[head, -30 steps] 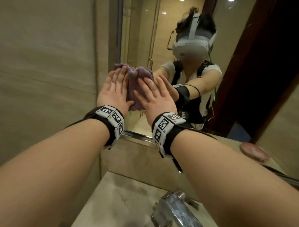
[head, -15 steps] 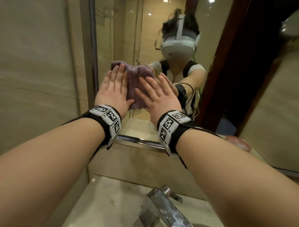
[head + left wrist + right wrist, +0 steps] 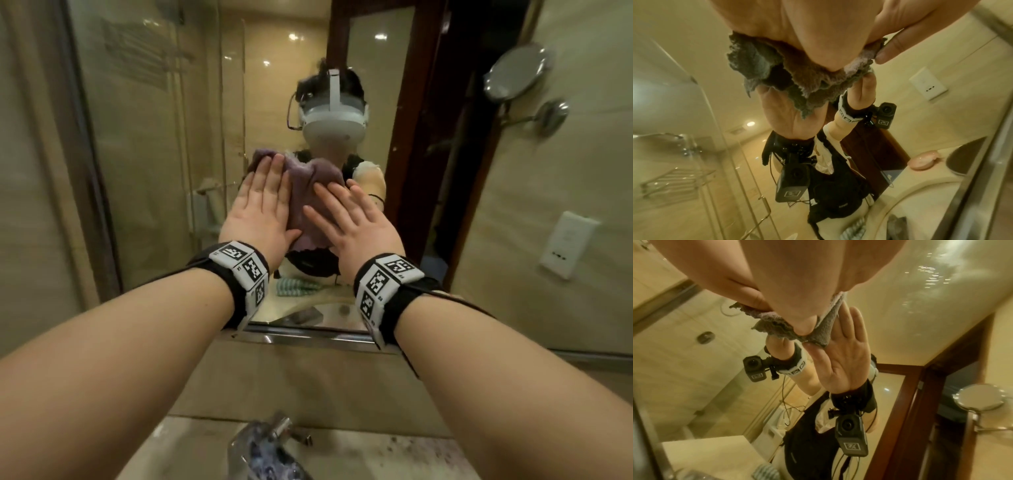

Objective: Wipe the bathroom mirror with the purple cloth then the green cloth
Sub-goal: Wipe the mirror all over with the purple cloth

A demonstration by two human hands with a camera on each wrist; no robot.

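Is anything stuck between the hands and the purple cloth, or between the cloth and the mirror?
Nothing visible. The left hand and right hand press flat on the purple cloth, and the cloth lies straight against the mirror.

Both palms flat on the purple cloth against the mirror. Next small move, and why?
Probably slide the crumpled purple terry cloth sideways across the bathroom mirror: the left hand and right hand press it flat near the lower edge, and most of the glass lies beyond it.
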